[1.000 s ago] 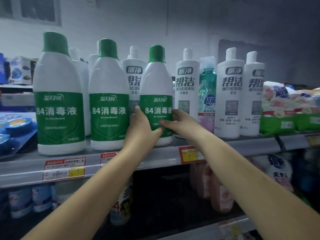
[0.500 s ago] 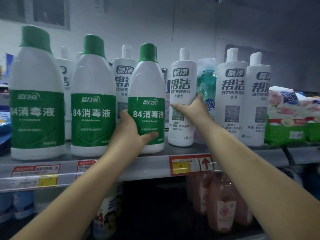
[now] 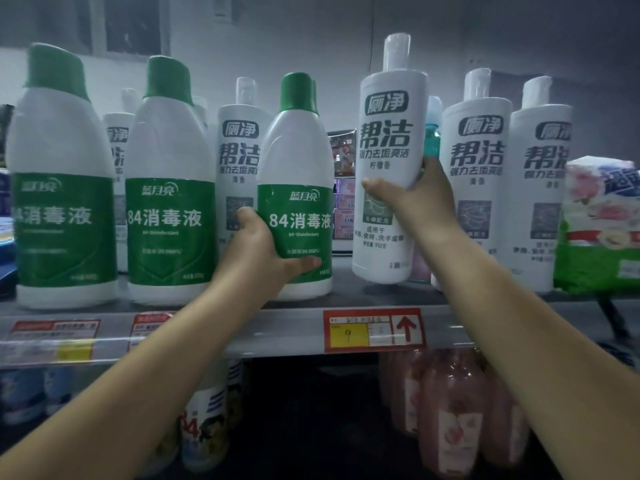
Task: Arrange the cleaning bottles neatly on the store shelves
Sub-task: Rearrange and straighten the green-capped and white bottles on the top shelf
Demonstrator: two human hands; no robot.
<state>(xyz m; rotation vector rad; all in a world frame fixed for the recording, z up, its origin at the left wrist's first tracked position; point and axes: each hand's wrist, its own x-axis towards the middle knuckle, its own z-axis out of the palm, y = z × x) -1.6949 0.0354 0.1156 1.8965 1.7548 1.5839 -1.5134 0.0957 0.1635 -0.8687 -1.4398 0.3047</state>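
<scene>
My left hand [image 3: 258, 252] grips the lower part of a green-capped disinfectant bottle [image 3: 296, 174], which stands on the grey shelf [image 3: 284, 327]. My right hand [image 3: 414, 199] holds a tall white toilet-cleaner bottle [image 3: 386, 143] lifted off the shelf and tilted slightly. Two more green-capped disinfectant bottles [image 3: 169, 188] stand to the left. Two white toilet-cleaner bottles [image 3: 476, 174] stand to the right, and another one [image 3: 239, 161] is behind my left hand.
A teal bottle [image 3: 433, 136] sits behind the lifted one. Green and pink packets [image 3: 599, 233] lie at the shelf's right end. Price tags [image 3: 374, 329] line the shelf edge. Pink bottles [image 3: 453, 410] and other bottles fill the lower shelf.
My right hand left the disinfectant bottle, took hold of the white toilet-cleaner bottle and raised it off the shelf. My left hand kept its grip on the disinfectant bottle.
</scene>
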